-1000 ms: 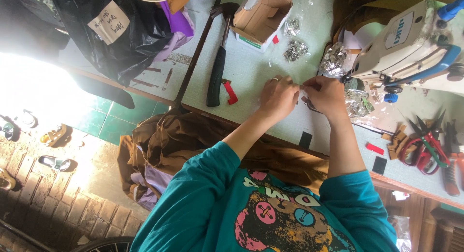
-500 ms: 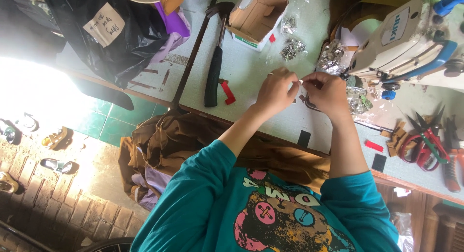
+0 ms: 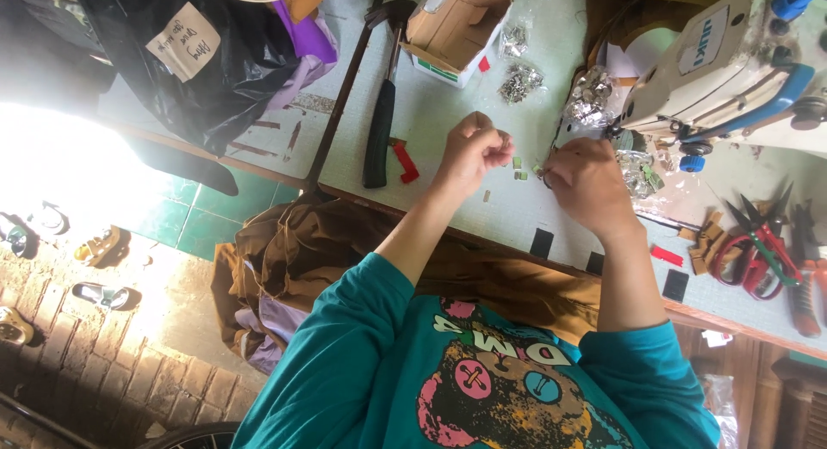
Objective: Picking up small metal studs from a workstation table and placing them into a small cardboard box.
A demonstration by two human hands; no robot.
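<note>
Hands meet over the pale green worktop: left hand is clenched around something too small to tell, right hand pinches a small metal ring, near the sewing machine.

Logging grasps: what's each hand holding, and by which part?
Left hand: fingertips pinched shut, contents hidden. Right hand: pinches a small dark ring-like piece at its edge; its kind cannot be told.

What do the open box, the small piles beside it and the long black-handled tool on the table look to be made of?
Open box: brown cardboard, matte, with folded flaps. Small piles: likely metal pieces, silvery and glinting. Hammer: dark metal head; the black grip looks like rubber or plastic, which one is unclear.
</note>
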